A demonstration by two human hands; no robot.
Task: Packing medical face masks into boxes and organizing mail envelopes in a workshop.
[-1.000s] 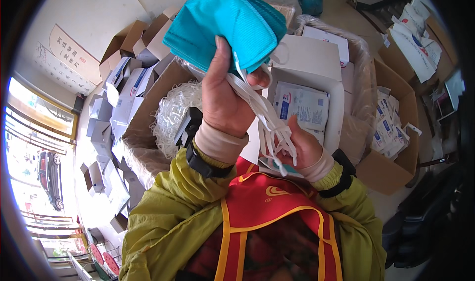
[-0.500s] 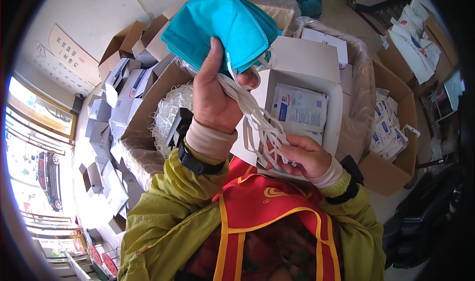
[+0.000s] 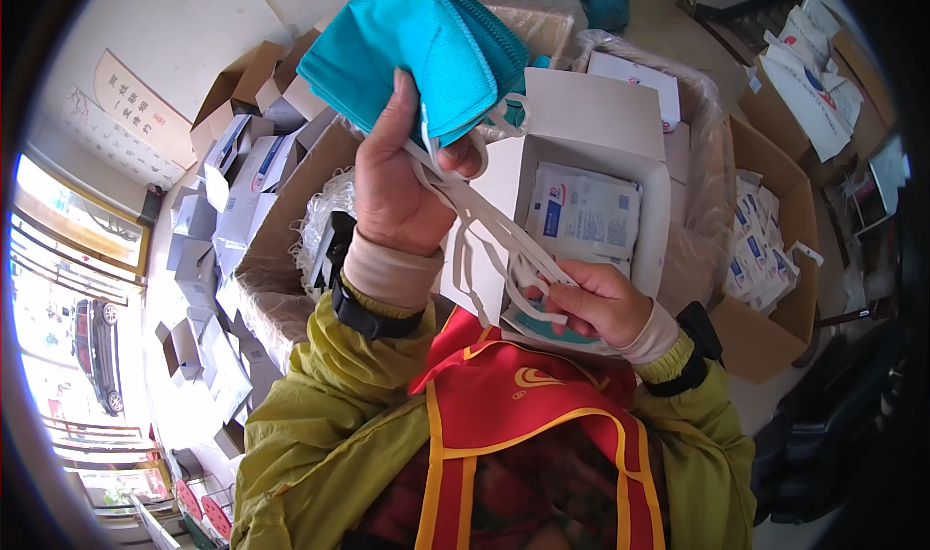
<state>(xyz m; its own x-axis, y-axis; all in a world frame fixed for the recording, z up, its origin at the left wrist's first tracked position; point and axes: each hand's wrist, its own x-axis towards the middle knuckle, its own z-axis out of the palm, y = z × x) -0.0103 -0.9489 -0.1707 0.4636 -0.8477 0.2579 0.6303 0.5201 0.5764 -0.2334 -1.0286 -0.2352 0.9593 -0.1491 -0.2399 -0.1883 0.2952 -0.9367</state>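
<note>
A stack of teal face masks is gripped in my left hand, raised above the boxes, thumb across the near side. White elastic straps trail from the masks down to the right. My right hand pinches several of these straps between thumb and fingers; a few loops hang loose beneath. Just beyond my right hand is an open white box with white printed packets lying inside. A bit of teal material shows below my right hand, partly hidden.
To the left, a plastic-lined carton holds a heap of white straps. Another lined carton stands right of the white box. Farther right, a brown carton contains white packets. Opened white boxes are piled at far left.
My left hand has moved slightly left with the mask stack. The straps now stretch straighter between my hands, and the right hand has stayed almost in place.
</note>
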